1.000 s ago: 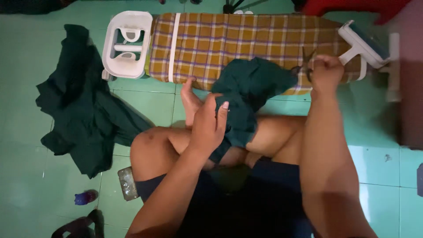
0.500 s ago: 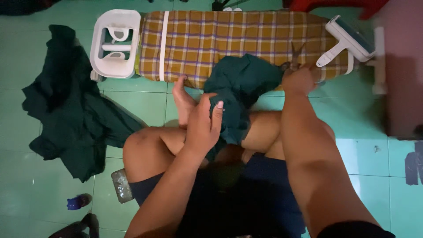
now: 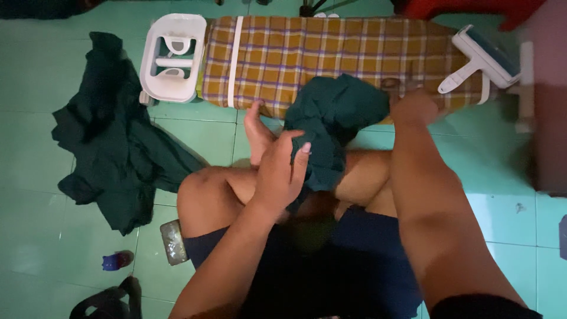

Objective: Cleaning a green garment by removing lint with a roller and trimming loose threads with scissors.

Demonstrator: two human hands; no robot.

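I sit cross-legged on a green tiled floor. A dark green garment drapes from the near edge of a low ironing board with a plaid cover down onto my lap. My left hand grips the garment's lower part over my shin, fingers curled around the cloth. My right hand is a closed fist at the board's edge, just right of the garment. A small pair of scissors, blurred, sticks out from that fist toward the cloth.
A white iron rest caps the board's left end, and a white and blue lint brush lies on its right end. A heap of dark green cloth is on the floor at left. Near my knee are a phone and a small blue object.
My right hand has drawn slightly down and toward the garment along the board's edge. The left hand stays on the cloth. The view has shifted a little.
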